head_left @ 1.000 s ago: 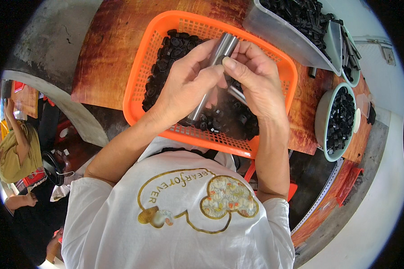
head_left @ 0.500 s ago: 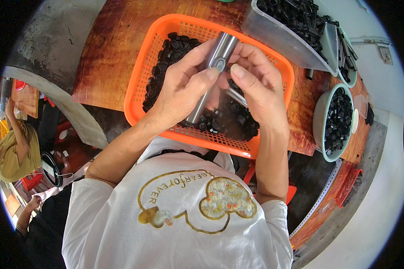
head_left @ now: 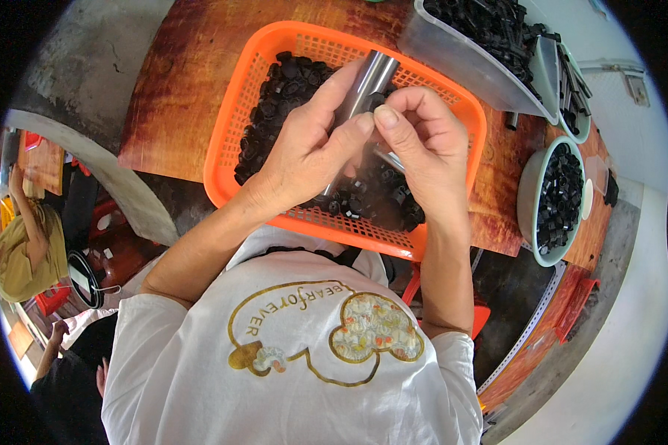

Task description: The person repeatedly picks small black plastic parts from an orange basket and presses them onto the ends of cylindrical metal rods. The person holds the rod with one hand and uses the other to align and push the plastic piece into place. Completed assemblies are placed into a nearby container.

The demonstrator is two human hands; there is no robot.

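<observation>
My left hand (head_left: 297, 148) is closed around a shiny metal tube (head_left: 378, 73), held at a slant above an orange plastic basket (head_left: 224, 141). Thumb and fingers of my right hand (head_left: 430, 148) pinch a small black part (head_left: 377, 99) against the side of the tube. My left thumb tip rests just beside that part. Fingers cover much of the part, so its exact shape is hidden. Below my hands, the basket holds many small black plastic pieces (head_left: 289, 85). Another metal tube (head_left: 390, 159) lies among them, partly behind my right hand.
The basket is on a reddish-brown wooden table (head_left: 178, 89). At the far right stand a translucent bin (head_left: 467, 55) of black parts and a bowl with tubes (head_left: 588, 127). Nearer is a pale green bowl (head_left: 528, 196) of black pieces. Two other people (head_left: 33, 252) are at the left.
My right thumb and fingers have closed in on the tube's side. The oval spot that showed there is now covered by the black part and fingertips. My left hand still grips the tube.
</observation>
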